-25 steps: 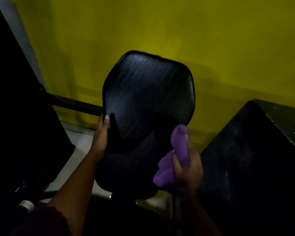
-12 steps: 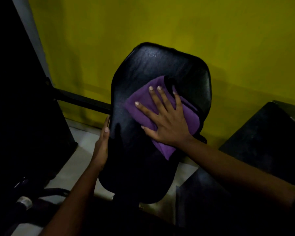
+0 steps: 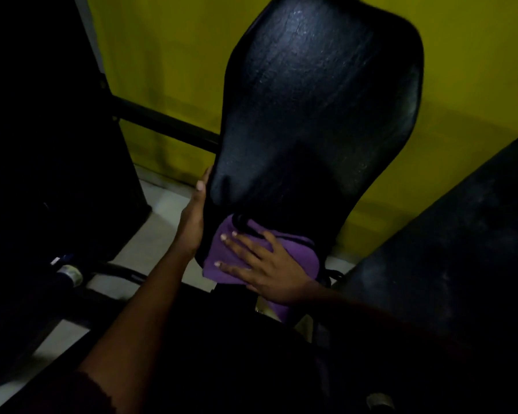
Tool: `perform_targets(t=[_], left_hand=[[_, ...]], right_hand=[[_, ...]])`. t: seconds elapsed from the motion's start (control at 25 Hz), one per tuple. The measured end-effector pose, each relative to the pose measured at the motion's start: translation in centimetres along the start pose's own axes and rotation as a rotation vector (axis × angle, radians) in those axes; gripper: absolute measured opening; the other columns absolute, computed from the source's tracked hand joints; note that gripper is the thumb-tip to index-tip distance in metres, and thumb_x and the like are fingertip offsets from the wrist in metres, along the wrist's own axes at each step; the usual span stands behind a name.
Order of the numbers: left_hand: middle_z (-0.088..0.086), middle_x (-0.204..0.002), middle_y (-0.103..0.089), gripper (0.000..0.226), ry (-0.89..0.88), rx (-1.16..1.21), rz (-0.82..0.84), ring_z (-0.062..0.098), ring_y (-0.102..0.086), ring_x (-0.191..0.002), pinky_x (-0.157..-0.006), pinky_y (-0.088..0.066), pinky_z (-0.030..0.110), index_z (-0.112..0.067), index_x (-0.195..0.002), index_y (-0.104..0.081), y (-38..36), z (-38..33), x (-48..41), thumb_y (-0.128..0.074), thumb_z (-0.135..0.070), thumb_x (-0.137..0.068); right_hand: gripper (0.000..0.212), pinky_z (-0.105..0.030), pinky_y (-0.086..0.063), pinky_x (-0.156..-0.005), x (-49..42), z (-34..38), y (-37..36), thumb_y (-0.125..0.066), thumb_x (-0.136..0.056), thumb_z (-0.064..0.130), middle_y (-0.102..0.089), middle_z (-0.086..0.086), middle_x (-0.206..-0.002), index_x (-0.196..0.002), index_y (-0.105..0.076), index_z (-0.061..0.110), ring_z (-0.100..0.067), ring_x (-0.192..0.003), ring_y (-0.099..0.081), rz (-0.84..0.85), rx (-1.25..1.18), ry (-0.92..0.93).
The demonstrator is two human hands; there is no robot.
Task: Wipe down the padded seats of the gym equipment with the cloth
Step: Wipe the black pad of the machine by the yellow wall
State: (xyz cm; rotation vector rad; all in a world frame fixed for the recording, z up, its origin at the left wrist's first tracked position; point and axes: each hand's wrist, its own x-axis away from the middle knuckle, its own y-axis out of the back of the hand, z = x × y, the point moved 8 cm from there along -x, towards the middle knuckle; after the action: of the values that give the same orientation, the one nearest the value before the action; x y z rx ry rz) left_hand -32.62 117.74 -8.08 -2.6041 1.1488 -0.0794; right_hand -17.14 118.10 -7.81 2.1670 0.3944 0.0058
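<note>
A black padded seat (image 3: pixel 320 109) rises in the middle of the view, tilted, glossy at the top and narrowing toward me. A purple cloth (image 3: pixel 222 258) lies flat on its narrow lower end. My right hand (image 3: pixel 266 267) presses on the cloth with fingers spread, pointing left. My left hand (image 3: pixel 193 216) grips the pad's left edge just above the cloth, with the thumb side against the rim. The seat's lowest part and its mount are lost in shadow.
A yellow wall (image 3: pixel 168 61) stands close behind the seat. A black frame bar (image 3: pixel 165 124) runs from the left to the pad. Another black padded surface (image 3: pixel 449 249) lies at the right. Dark equipment (image 3: pixel 42 144) fills the left; pale floor (image 3: pixel 156 222) shows below.
My right hand has slid the cloth down from the upper middle of the pad to its narrow lower end. The view has moved closer. The left hand stays on the pad's edge.
</note>
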Motion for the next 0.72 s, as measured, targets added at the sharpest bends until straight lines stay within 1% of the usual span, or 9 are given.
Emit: perform_targets(t=[0.08,0.12,0.2,0.28,0.4,0.48,0.56,0.64,0.72], left_hand=[[-0.007,-0.139,-0.052,0.089,0.117,0.009,-0.034,0.014,-0.048,-0.129,-0.112,-0.034,0.042,-0.040,-0.135,-0.045,0.5,1.3,0.4,-0.042,-0.089,-0.061],[-0.003,-0.139,-0.052,0.095,0.173,0.011,-0.059,0.017,-0.049,-0.128,-0.112,-0.034,0.044,-0.040,-0.134,-0.046,0.9,1.9,0.8,-0.043,-0.093,-0.055],[-0.001,-0.141,-0.051,0.096,0.195,-0.012,-0.093,0.017,-0.050,-0.127,-0.111,-0.036,0.043,-0.039,-0.134,-0.046,1.3,2.3,1.3,-0.041,-0.093,-0.055],[0.000,-0.139,-0.053,0.086,0.173,0.010,-0.112,0.015,-0.052,-0.123,-0.108,-0.039,0.038,-0.038,-0.133,-0.049,1.2,2.3,1.4,-0.039,-0.087,-0.063],[-0.001,-0.138,-0.054,0.071,0.100,0.048,-0.093,0.015,-0.052,-0.125,-0.107,-0.039,0.037,-0.033,-0.135,-0.047,0.8,1.8,1.4,-0.036,-0.074,-0.079],[-0.002,-0.136,-0.055,0.060,0.070,0.070,-0.093,0.009,-0.055,-0.121,-0.101,-0.044,0.027,-0.027,-0.137,-0.046,0.6,1.7,2.0,-0.027,-0.061,-0.092],[-0.004,-0.133,-0.057,0.053,0.055,0.092,-0.091,0.005,-0.057,-0.118,-0.094,-0.047,0.020,-0.023,-0.137,-0.045,0.5,1.8,3.0,-0.025,-0.052,-0.097],[-0.005,-0.139,-0.052,0.056,0.040,0.015,-0.123,0.010,-0.050,-0.127,-0.104,-0.041,0.027,-0.026,-0.138,-0.043,0.9,1.5,4.1,-0.035,-0.056,-0.092],[-0.007,-0.144,-0.044,0.053,0.055,-0.090,-0.174,0.011,-0.043,-0.132,-0.110,-0.033,0.030,-0.025,-0.140,-0.039,1.4,1.1,5.7,-0.043,-0.048,-0.093]], right_hand=[[0.044,-0.042,-0.025,-0.096,0.1,-2.1,2.5,-0.050,-0.081,0.032,-0.051,-0.006,-0.138,-0.125,-0.055,0.034,-0.024,-0.123,-0.048,-0.064,-0.051,0.057],[0.045,-0.040,-0.025,-0.094,-0.4,-4.8,4.0,-0.046,-0.080,0.033,-0.052,-0.005,-0.137,-0.125,-0.053,0.035,-0.023,-0.123,-0.047,-0.098,-0.041,0.003],[0.055,-0.043,-0.022,-0.097,-1.7,-10.7,5.9,-0.045,-0.077,0.040,-0.044,-0.006,-0.144,-0.131,-0.044,0.036,-0.024,-0.130,-0.034,-0.120,0.020,-0.142],[0.063,-0.050,-0.017,-0.105,-2.7,-12.6,5.3,-0.046,-0.077,0.047,-0.031,-0.007,-0.151,-0.138,-0.037,0.036,-0.024,-0.139,-0.025,-0.056,0.047,-0.202],[0.067,-0.054,-0.015,-0.108,-2.8,-8.8,3.0,-0.047,-0.079,0.049,-0.027,-0.009,-0.153,-0.143,-0.030,0.034,-0.025,-0.141,-0.025,-0.026,0.032,-0.196],[0.069,-0.053,-0.014,-0.107,-2.2,-6.0,1.9,-0.046,-0.078,0.047,-0.028,-0.009,-0.153,-0.143,-0.029,0.033,-0.025,-0.140,-0.026,-0.017,0.025,-0.168],[0.070,-0.053,-0.015,-0.106,-1.5,-3.8,0.7,-0.046,-0.077,0.044,-0.029,-0.010,-0.152,-0.143,-0.030,0.031,-0.026,-0.138,-0.025,0.015,0.016,-0.129],[0.066,-0.051,-0.022,-0.101,-0.2,-0.5,-0.9,-0.046,-0.074,0.040,-0.036,-0.009,-0.149,-0.139,-0.038,0.030,-0.026,-0.132,-0.032,0.110,-0.008,-0.034],[0.050,-0.045,-0.031,-0.092,1.5,2.7,-2.0,-0.044,-0.076,0.036,-0.047,-0.003,-0.142,-0.125,-0.054,0.035,-0.025,-0.120,-0.047,0.218,-0.076,0.106]])
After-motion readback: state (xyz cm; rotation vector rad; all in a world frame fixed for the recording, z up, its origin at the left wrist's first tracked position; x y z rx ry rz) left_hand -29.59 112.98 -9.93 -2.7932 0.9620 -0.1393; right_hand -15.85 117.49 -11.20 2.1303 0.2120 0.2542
